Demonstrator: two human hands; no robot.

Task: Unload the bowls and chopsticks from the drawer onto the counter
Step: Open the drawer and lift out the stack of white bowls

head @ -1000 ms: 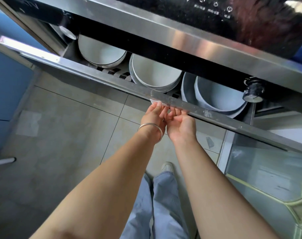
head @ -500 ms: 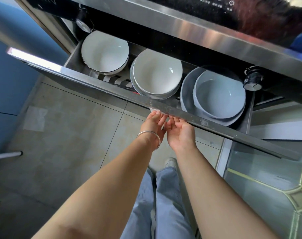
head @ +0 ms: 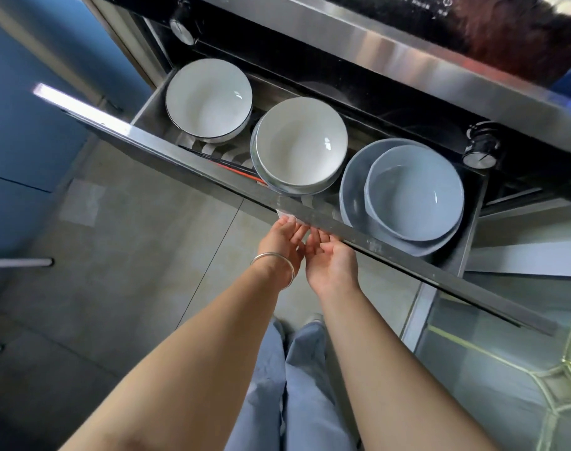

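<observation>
Bowls (head: 301, 143) stacked, white and grey-blue.

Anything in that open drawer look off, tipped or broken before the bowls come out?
Nothing broken or spilled. The middle white bowl stack sits tilted, leaning over the chopsticks on the rack beneath it.

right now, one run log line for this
drawer open | left hand, right hand under its front edge | bowls inside

Grey tiled floor (head: 121, 242) – blue cabinet fronts (head: 23, 125) left, patterned glass door (head: 505, 369) right
</observation>
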